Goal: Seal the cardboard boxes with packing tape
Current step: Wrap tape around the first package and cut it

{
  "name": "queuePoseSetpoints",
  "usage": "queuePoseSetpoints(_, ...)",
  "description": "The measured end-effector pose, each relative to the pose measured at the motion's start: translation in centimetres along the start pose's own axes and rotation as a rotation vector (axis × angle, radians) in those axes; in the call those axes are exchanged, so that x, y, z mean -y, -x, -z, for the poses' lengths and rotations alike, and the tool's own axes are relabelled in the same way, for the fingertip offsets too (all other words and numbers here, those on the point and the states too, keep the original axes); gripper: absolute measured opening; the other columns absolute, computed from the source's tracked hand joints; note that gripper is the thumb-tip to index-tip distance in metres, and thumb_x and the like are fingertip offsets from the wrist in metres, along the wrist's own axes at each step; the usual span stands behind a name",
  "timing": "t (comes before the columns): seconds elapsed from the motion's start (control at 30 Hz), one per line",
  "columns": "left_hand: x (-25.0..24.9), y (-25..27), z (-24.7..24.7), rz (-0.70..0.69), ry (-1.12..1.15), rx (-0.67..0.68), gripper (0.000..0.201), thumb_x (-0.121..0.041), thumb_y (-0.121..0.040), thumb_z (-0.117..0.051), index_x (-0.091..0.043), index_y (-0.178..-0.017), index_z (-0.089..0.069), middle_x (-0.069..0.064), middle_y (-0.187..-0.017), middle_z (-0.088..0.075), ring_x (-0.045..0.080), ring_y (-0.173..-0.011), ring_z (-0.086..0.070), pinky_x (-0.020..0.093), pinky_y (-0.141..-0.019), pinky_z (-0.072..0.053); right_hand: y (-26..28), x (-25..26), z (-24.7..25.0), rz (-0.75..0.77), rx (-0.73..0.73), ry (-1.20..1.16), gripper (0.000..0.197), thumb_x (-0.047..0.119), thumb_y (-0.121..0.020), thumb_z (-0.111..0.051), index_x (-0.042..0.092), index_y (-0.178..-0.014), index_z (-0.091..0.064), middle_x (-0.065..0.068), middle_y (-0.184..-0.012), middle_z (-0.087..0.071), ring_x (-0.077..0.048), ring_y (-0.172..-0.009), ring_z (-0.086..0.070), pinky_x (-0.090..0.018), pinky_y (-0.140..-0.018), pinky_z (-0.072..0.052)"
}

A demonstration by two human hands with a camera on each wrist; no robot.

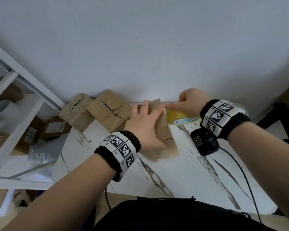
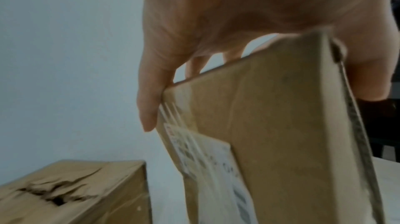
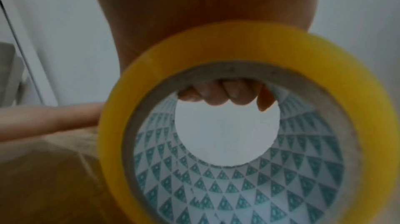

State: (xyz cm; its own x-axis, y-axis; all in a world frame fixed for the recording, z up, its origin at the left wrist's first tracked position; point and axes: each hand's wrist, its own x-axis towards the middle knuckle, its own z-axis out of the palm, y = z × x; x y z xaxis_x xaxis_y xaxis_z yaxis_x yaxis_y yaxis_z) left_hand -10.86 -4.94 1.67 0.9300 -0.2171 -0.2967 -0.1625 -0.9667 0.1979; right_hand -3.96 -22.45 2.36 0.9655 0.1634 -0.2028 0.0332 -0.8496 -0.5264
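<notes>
A small cardboard box (image 1: 163, 129) stands on the white marbled table (image 1: 173, 172) at centre. My left hand (image 1: 145, 124) lies over its top and grips it; in the left wrist view the digits (image 2: 147, 108) reach down both sides of the box (image 2: 281, 133), which carries a white label. My right hand (image 1: 190, 99) holds a yellow roll of packing tape (image 1: 178, 116) just right of the box's top edge. In the right wrist view its fingers (image 3: 223, 92) curl through the core of the roll (image 3: 227, 43). The box (image 3: 54, 167) sits beside the roll.
Two more cardboard boxes (image 1: 77, 110) (image 1: 110, 112) with torn top seams stand at the table's back left, against the wall. A white shelf unit (image 1: 23, 100) with parcels is on the left. A black device (image 1: 205, 144) with a cable lies under my right wrist.
</notes>
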Motion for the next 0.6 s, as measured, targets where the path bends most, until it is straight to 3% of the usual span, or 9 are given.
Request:
queuePoseSetpoints(0.17,-2.1,-1.1,-1.2,-0.091,0.103,-0.060,0.126,-0.063,-0.047,-0.079,-0.048,-0.143,0.001,-0.003,-0.154,0.003,0.027,-0.140,0.003,0.050,-0.112,-0.026,1.2,-2.7,3.5,-0.068,-0.032,-0.097,0.045,0.059,-0.075,-0.064,0.017,-0.062,-0.051,0.004,-0.062,-0.048,-0.008,-0.059,-0.045,-0.023,-0.052,-0.033)
queuePoseSetpoints(0.27,-1.8,-1.1,-1.6,-0.135,0.145,-0.073,0.125,-0.061,-0.047,-0.080,-0.051,-0.142,-0.001,-0.003,-0.154,0.003,0.026,-0.140,0.003,0.048,-0.113,-0.021,1.8,-4.3,3.3,-0.103,-0.012,-0.179,0.050,0.062,-0.078,-0.059,0.014,-0.065,-0.053,0.001,-0.062,-0.047,-0.012,-0.059,-0.046,-0.026,-0.056,-0.035)
queuePoseSetpoints(0.37,-0.8,-0.9,-1.2,-0.162,0.158,-0.069,0.125,-0.059,-0.048,-0.082,-0.051,-0.143,0.000,-0.003,-0.153,0.003,0.023,-0.139,0.003,0.045,-0.112,-0.020,2.1,-4.6,2.3,-0.117,-0.041,-0.439,0.048,0.059,-0.080,-0.059,0.012,-0.073,-0.057,-0.005,-0.070,-0.048,-0.018,-0.067,-0.048,-0.027,-0.063,-0.037)
queuePoseSetpoints(0.43,0.2,-0.7,-1.2,-0.162,0.175,-0.071,0.126,-0.059,-0.048,-0.082,-0.049,-0.143,0.000,-0.003,-0.152,0.003,0.022,-0.140,0.003,0.046,-0.113,-0.019,2.0,-4.0,2.1,-0.138,-0.056,-0.585,0.037,0.050,-0.080,-0.065,0.014,-0.073,-0.061,0.000,-0.072,-0.054,-0.016,-0.071,-0.052,-0.024,-0.063,-0.039)
queuePoseSetpoints(0.53,2.1,-0.2,-1.8,-0.130,0.208,-0.065,0.130,-0.061,-0.046,-0.081,-0.048,-0.143,0.004,-0.003,-0.153,0.006,0.025,-0.142,0.005,0.048,-0.114,-0.017,1.5,-2.6,2.3,-0.088,-0.058,-0.513,0.041,0.046,-0.078,-0.069,0.012,-0.064,-0.051,0.000,-0.060,-0.040,-0.013,-0.058,-0.041,-0.016,-0.051,-0.033)
queuePoseSetpoints(0.6,3.2,0.2,-2.1,-0.129,0.204,-0.061,0.131,-0.061,-0.048,-0.081,-0.047,-0.143,0.009,-0.004,-0.154,0.009,0.024,-0.143,0.008,0.046,-0.114,-0.015,1.1,-1.2,2.2,-0.053,-0.038,-0.361,0.052,0.054,-0.077,-0.066,0.003,-0.068,-0.055,-0.008,-0.065,-0.039,-0.017,-0.061,-0.042,-0.022,-0.057,-0.033)
